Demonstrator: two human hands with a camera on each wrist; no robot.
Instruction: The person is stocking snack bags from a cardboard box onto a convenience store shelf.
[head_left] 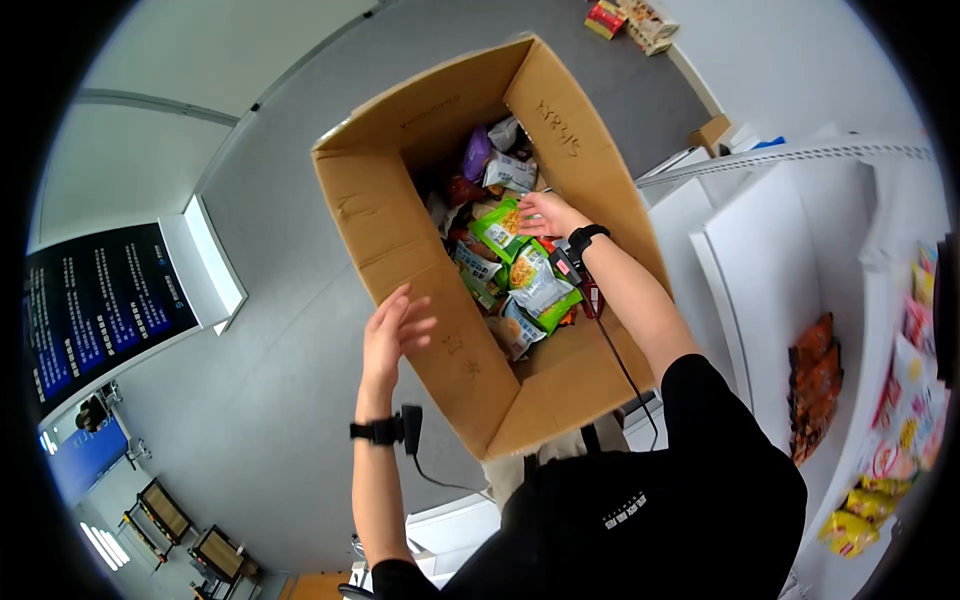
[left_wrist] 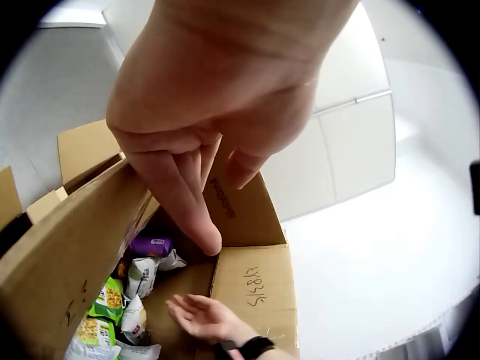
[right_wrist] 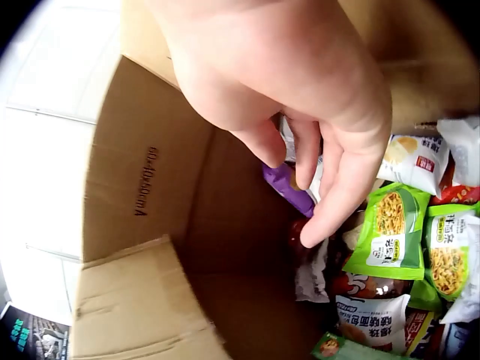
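A person in a black short-sleeved T-shirt (head_left: pixel 640 510) leans over a tall, open-topped brown cardboard box (head_left: pixel 390 225), both bare hands free of any load. The right hand (head_left: pixel 545 215) reaches inside the rim, fingers loosely bent and gripping nothing, above a heap of packets; whether its fingertips touch one cannot be told. Just beside them lies a bright green, flat plastic packet with a noodle picture (head_left: pixel 500 230); farther toward the far end sit a white plastic packet (head_left: pixel 511 173) and a shiny purple plastic packet (head_left: pixel 477 155). The left hand (head_left: pixel 395 335), also relaxed and holding nothing, hovers at the box's left edge. The packets lie well below the rim, and bare cardboard shows between the heap and the near end. Open grey floor (head_left: pixel 290 300) stretches beyond the left edge; along the right, a white shelf unit (head_left: pixel 730 240) stands near the box, leaving less room.
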